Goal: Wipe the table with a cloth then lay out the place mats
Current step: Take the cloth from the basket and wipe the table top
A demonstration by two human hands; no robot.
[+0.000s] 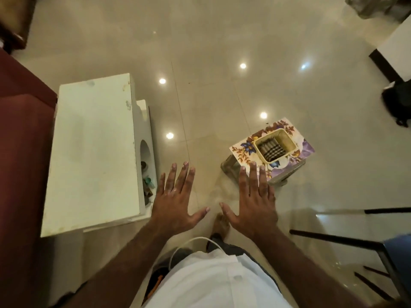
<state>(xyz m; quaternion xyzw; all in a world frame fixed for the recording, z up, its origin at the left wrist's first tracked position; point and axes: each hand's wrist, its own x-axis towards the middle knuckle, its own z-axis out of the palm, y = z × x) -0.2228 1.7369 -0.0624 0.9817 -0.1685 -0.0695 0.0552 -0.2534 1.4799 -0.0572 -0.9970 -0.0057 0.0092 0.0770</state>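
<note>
1. Worktop [93, 152], white and rectangular, stands at the left on the glossy tiled floor [222, 52], its top bare apart from a few faint marks.
2. Its right side has a lower shelf [146, 174] with small items in it, too small to tell apart.
3. A dark red sofa [22, 152] lies just beside the worktop's left edge.
4. Left hand [175, 201] is held out flat over the floor, palm down, fingers spread, holding nothing; it hovers just beside the worktop's near right corner.
5. Right hand [255, 203] is likewise flat and empty, fingers straight and close together, thumb pointing toward the left hand.
6. The two thumbs are near each other but apart.
7. Beyond the right hand stands a small stool [295, 152] with a flowered top.
8. On the stool sits a cream holder [260, 156], upright, with rolled checked fabric [270, 150] inside; whether this is cloth or mats I cannot tell.
9. A bare foot [220, 225] shows on the floor below the hands.
10. A dark chair frame [355, 241] stands at the lower right.
</note>
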